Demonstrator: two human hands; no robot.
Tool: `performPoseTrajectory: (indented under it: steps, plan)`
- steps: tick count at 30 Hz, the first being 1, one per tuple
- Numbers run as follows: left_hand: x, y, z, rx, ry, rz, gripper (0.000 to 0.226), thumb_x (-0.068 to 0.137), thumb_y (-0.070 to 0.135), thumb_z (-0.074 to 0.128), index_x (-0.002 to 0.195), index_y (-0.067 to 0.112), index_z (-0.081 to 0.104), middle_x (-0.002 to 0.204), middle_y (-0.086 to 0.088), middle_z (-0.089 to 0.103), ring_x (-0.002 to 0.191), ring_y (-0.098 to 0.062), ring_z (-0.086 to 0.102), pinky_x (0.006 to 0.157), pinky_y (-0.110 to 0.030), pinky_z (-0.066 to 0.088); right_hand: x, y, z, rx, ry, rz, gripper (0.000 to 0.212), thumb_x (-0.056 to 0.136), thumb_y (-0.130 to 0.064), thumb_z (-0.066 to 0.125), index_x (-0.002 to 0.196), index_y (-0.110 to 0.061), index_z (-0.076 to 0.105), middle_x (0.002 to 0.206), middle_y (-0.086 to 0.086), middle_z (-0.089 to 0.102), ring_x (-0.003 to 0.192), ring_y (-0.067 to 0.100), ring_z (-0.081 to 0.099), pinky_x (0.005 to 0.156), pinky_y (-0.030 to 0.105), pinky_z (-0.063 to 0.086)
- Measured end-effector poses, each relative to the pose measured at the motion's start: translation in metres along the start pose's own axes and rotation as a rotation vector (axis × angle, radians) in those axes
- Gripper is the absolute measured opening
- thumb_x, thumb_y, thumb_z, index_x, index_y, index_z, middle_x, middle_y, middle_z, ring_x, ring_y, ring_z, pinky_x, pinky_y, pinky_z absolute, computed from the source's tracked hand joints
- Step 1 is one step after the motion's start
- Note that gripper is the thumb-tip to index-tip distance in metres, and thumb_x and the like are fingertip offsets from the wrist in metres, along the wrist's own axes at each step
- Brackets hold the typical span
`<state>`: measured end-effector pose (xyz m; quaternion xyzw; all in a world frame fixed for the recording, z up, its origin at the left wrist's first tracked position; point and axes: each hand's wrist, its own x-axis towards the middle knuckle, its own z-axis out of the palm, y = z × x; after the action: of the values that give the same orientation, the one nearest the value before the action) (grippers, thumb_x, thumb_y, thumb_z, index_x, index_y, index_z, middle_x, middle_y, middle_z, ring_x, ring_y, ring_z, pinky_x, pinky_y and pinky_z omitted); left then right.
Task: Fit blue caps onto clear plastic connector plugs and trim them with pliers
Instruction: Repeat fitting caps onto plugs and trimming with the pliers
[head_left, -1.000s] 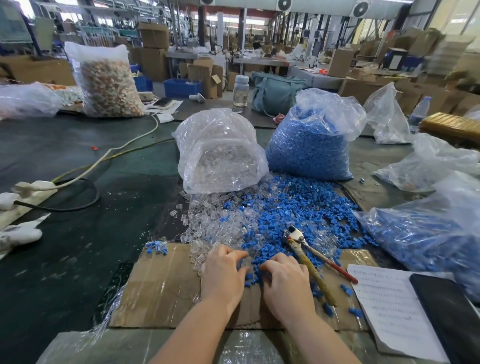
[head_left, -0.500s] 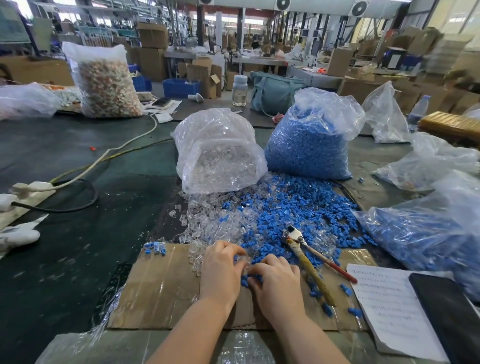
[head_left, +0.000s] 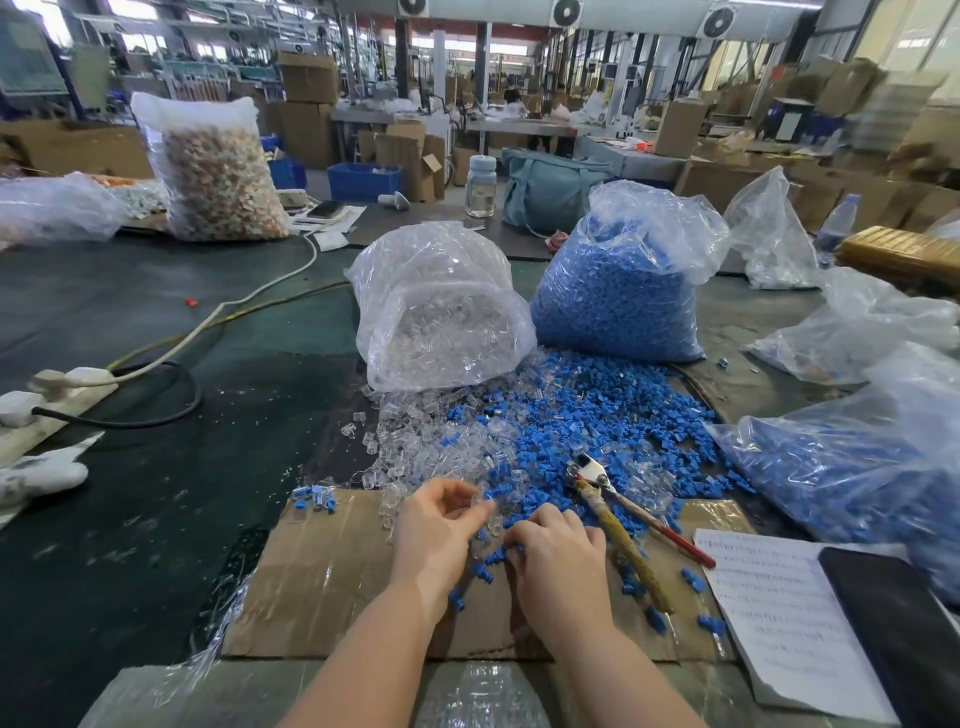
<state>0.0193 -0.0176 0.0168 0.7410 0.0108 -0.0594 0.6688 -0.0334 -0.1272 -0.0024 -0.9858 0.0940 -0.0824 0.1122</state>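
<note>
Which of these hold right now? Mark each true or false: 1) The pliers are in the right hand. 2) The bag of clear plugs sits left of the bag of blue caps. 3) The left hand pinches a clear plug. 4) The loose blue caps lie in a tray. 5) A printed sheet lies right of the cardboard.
1) False. The pliers lie on the pile and cardboard, beside the right hand, which no hand holds.
2) True. The bag of clear plugs is left of the bag of blue caps.
3) True. The left hand pinches a clear plug.
4) False. The loose blue caps are heaped on the table.
5) True. The printed sheet lies there.
</note>
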Motion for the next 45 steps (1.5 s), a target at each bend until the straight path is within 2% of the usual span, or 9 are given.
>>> performPoseTrajectory:
  steps: [5, 11, 19, 22, 24, 28, 32, 40, 45]
  plan:
    - [-0.004, -0.005, -0.001, -0.086, 0.018, -0.042, 0.005, 0.084, 0.011, 0.066, 0.080, 0.013, 0.065, 0.070, -0.001, 0.066, 0.067, -0.012, 0.062, 0.067, -0.024, 0.052, -0.002, -0.003, 0.003, 0.052, 0.017, -0.066, 0.022, 0.093, -0.040, 0.050, 0.106, -0.031, 0.065, 0.108, -0.006, 0.051, 0.106, 0.019, 0.043, 0.090, 0.036, 0.027]
    - [-0.008, -0.006, -0.005, -0.084, -0.031, -0.048, 0.023, 0.083, 0.001, 0.064, 0.095, 0.021, 0.065, 0.090, 0.001, 0.067, 0.087, -0.013, 0.064, 0.082, -0.027, 0.052, 0.000, -0.004, 0.004, 0.016, -0.016, -0.046, 0.018, 0.092, -0.040, 0.051, 0.106, -0.029, 0.056, 0.113, -0.008, 0.048, 0.111, 0.016, 0.038, 0.092, 0.035, 0.026]
    - [-0.013, -0.004, -0.009, -0.053, -0.038, -0.047, 0.015, 0.085, 0.000, 0.063, 0.086, 0.014, 0.069, 0.080, -0.003, 0.069, 0.071, -0.013, 0.061, 0.055, -0.011, 0.048, -0.001, 0.002, -0.004, 0.074, 0.065, 0.003, 0.007, 0.092, -0.035, 0.051, 0.096, -0.030, 0.048, 0.101, -0.014, 0.055, 0.102, 0.012, 0.046, 0.086, 0.030, 0.027]
    - [-0.014, -0.004, -0.008, -0.040, -0.040, -0.037, 0.019, 0.085, 0.001, 0.062, 0.084, 0.018, 0.069, 0.083, -0.002, 0.069, 0.080, -0.014, 0.063, 0.064, -0.014, 0.049, -0.002, 0.004, -0.008, 0.163, 0.092, 0.016, 0.009, 0.092, -0.031, 0.052, 0.090, -0.030, 0.044, 0.090, -0.012, 0.057, 0.092, 0.012, 0.050, 0.080, 0.027, 0.029]
    - [-0.015, -0.003, -0.007, -0.043, -0.058, -0.032, 0.022, 0.086, 0.001, 0.061, 0.086, 0.021, 0.068, 0.086, 0.001, 0.069, 0.084, -0.012, 0.063, 0.070, -0.015, 0.048, -0.002, 0.004, -0.010, 0.267, 0.106, 0.049, 0.007, 0.092, -0.030, 0.056, 0.090, -0.027, 0.049, 0.089, -0.009, 0.059, 0.087, 0.012, 0.049, 0.077, 0.025, 0.035]
    - [-0.016, -0.001, -0.006, 0.025, -0.055, 0.006, 0.021, 0.088, 0.004, 0.059, 0.083, 0.022, 0.069, 0.082, 0.002, 0.067, 0.074, -0.008, 0.057, 0.055, -0.004, 0.042, 0.000, 0.005, -0.012, 0.451, 0.106, 0.126, 0.006, 0.090, -0.023, 0.061, 0.095, -0.022, 0.064, 0.091, -0.008, 0.064, 0.090, 0.011, 0.055, 0.082, 0.026, 0.045]
    - [-0.018, -0.001, -0.008, -0.002, -0.092, -0.022, 0.014, 0.089, 0.012, 0.059, 0.083, 0.020, 0.069, 0.075, 0.000, 0.067, 0.067, -0.011, 0.056, 0.056, -0.014, 0.045, 0.000, 0.007, -0.015, 0.598, 0.108, 0.197, 0.012, 0.090, -0.015, 0.061, 0.095, -0.022, 0.069, 0.090, -0.009, 0.066, 0.089, 0.007, 0.058, 0.082, 0.024, 0.048]
    - [-0.017, -0.005, -0.007, 0.199, -0.053, 0.041, 0.024, 0.080, 0.002, 0.068, 0.072, 0.024, 0.066, 0.075, 0.006, 0.068, 0.073, -0.006, 0.063, 0.062, -0.008, 0.045, 0.000, 0.007, -0.015, 0.666, 0.108, 0.236, 0.019, 0.089, -0.012, 0.062, 0.083, -0.030, 0.064, 0.081, -0.018, 0.062, 0.080, -0.002, 0.057, 0.071, 0.012, 0.042]
    - [-0.017, -0.007, -0.008, 0.284, -0.055, 0.075, 0.024, 0.082, 0.006, 0.068, 0.074, 0.029, 0.065, 0.077, 0.010, 0.067, 0.076, -0.003, 0.062, 0.064, -0.009, 0.043, 0.001, 0.008, -0.013, 0.639, 0.109, 0.250, 0.015, 0.089, -0.013, 0.061, 0.087, -0.026, 0.067, 0.083, -0.014, 0.064, 0.081, 0.001, 0.058, 0.075, 0.019, 0.048]
